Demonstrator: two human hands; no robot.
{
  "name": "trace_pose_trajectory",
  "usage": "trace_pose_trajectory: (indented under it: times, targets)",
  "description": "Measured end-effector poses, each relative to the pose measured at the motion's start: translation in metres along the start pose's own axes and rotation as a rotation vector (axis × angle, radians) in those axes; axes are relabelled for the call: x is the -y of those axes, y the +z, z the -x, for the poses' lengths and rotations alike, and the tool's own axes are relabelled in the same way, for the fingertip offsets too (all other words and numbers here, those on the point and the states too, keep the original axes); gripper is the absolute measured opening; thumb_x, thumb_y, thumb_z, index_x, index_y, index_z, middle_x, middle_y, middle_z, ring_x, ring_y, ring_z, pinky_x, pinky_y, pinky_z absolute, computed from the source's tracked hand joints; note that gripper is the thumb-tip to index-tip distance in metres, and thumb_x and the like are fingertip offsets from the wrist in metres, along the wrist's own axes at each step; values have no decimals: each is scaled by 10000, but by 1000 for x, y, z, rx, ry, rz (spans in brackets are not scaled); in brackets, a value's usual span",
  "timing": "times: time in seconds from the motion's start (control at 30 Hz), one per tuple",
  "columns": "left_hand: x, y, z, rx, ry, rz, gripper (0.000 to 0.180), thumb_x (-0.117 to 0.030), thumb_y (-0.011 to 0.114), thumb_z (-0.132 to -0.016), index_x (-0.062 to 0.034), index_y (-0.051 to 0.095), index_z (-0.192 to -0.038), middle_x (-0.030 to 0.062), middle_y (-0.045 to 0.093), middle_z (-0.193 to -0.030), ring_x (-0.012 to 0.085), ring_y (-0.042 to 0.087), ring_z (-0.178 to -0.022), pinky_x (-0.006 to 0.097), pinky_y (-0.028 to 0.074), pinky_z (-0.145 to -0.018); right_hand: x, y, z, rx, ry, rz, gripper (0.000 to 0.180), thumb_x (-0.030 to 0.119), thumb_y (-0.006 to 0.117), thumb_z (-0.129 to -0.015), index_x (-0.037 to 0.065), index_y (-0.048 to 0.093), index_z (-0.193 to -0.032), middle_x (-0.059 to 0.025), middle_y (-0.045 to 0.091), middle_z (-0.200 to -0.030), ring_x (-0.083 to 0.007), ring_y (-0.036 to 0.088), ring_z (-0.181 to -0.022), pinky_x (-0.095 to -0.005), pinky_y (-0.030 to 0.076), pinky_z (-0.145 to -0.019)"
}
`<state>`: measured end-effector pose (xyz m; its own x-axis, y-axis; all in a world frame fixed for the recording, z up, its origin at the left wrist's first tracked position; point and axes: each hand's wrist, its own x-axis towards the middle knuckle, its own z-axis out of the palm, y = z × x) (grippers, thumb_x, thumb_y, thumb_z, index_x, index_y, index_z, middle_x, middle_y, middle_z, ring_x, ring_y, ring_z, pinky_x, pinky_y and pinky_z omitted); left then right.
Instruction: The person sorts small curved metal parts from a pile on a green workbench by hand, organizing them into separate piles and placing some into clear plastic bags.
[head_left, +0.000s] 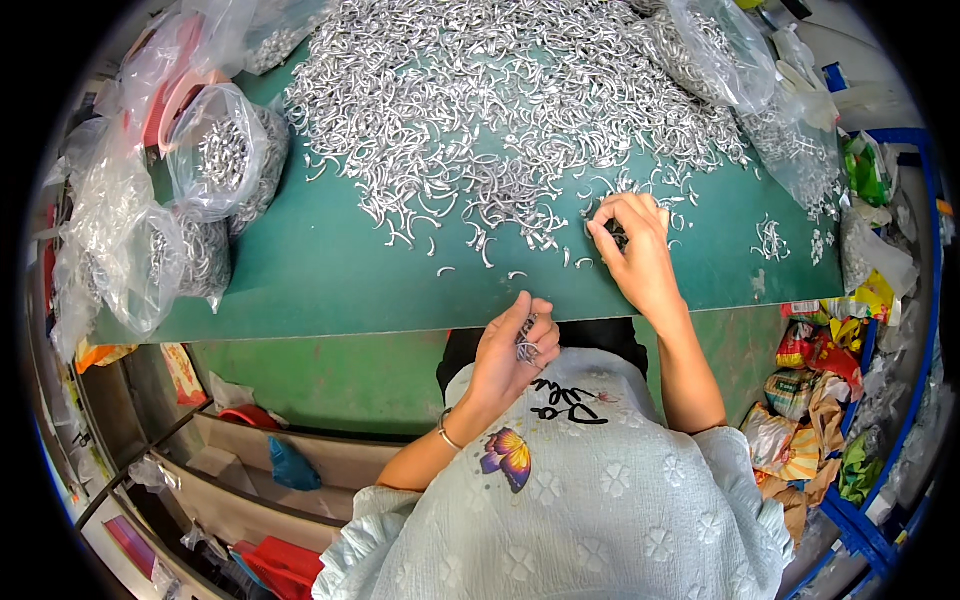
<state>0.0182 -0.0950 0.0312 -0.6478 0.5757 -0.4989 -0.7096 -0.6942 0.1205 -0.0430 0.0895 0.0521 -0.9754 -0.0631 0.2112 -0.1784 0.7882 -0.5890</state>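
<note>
A wide heap of small curved silver metal pieces [430,110] spreads over the green table [330,270]. Close to the table's front edge, my left hand [505,350] is closed around several of these pieces [527,340], which show between the thumb and fingers. My right hand [640,250] rests at the heap's near right border, with its fingers curled and thumb drawn in. Something dark shows in the hollow of that hand, too shaded to make out. A few single pieces lie loose on the tabletop between the two hands.
Clear plastic bags [215,160] filled with metal pieces stand at the left. Another filled bag [735,60] leans at the far right. A small separate pile [770,240] lies near the right edge. Colourful packets [815,370] crowd a blue-framed shelf [905,400].
</note>
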Motion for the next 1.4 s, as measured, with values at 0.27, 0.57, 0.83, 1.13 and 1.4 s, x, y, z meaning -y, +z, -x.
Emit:
trace_pose_trajectory:
  times: [0.27, 0.57, 0.83, 1.13, 1.4]
  targets:
    - [0, 5, 1, -60, 5, -19, 292, -275, 379, -973, -45, 532, -880, -20, 332, -596, 95, 318, -544, 235, 289, -485, -7, -4, -4, 11, 486, -1493, 15, 14, 532, -862, 22, 519, -865, -60, 554, -780, -107, 497, -670, -242, 412, -591]
    - [-2, 8, 2, -85, 12, -23, 277, -263, 399, -965, -44, 533, -860, -18, 335, -596, 95, 320, -548, 235, 294, -496, 18, 29, -19, -1, 101, 162, 190, 207, 669, -758, 46, 585, -813, -117, 583, -728, -314, 579, -635, -404, 452, -561]
    - [-3, -2, 2, -56, 22, 24, 264, -262, 431, -953, -35, 548, -884, -10, 362, -598, 113, 364, -573, 241, 313, -510, 2, -2, -21, 281, 501, -836, 139, 126, 579, -865, 46, 572, -753, 71, 489, -620, -17, 373, -508, -194, 280, -435]
    - [-1, 3, 1, -79, 7, 1, 266, -250, 427, -954, -19, 559, -944, -2, 356, -630, 119, 359, -596, 248, 316, -520, -10, -7, -14, 425, 753, -1673, 121, 138, 499, -904, 30, 553, -894, -143, 603, -900, -120, 547, -620, -217, 444, -473]
    - [-2, -4, 2, -12, 12, 34, 285, -250, 463, -942, 12, 569, -978, 2, 418, -642, 125, 415, -611, 253, 364, -575, -11, -1, -9, 418, 774, -1747, 133, 112, 508, -902, 22, 531, -998, -155, 602, -943, -177, 597, -746, -250, 507, -592]
